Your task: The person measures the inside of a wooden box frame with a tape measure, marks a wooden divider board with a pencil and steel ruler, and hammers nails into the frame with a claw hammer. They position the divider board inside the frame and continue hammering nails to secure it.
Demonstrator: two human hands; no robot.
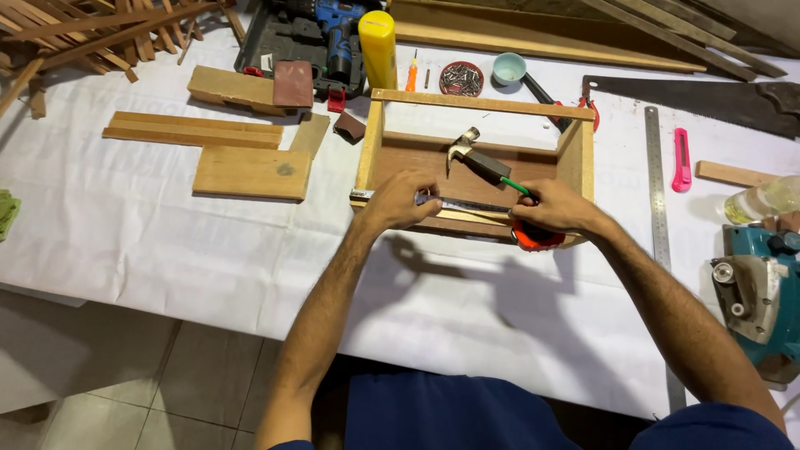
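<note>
- Here, tape measure blade [467,204] stretched flat along the near rail of the wooden box frame [583,150], long axis running side to side, from left hand [404,198] across to right hand [554,208].
- Left hand curled over the blade near its free end, fingers pressed down on the rail and pinching the strip against the wood; hooked tip [360,195] just beyond the knuckles, at the frame's left corner.
- Right hand closed around the red tape measure case [533,239], fingers wrapped over the top, most of the case hidden beneath the palm; a green pencil [515,186] poking out from between the fingers, pointing up and to the left.
- Blade between the two hands, touching both; neither hand nearer than the other, each at one end of it.
- Hammer [475,157] lying inside the frame, just beyond both hands, head toward the left, handle slanting toward the right hand.
- Steel ruler [657,208] lying lengthwise on the desk [167,217], near the right forearm's outer side.
- Pink utility knife [682,160] further out past the ruler, well apart from the right hand.
- Loose boards [252,172] off to the far side of the left hand, apart from it.
</note>
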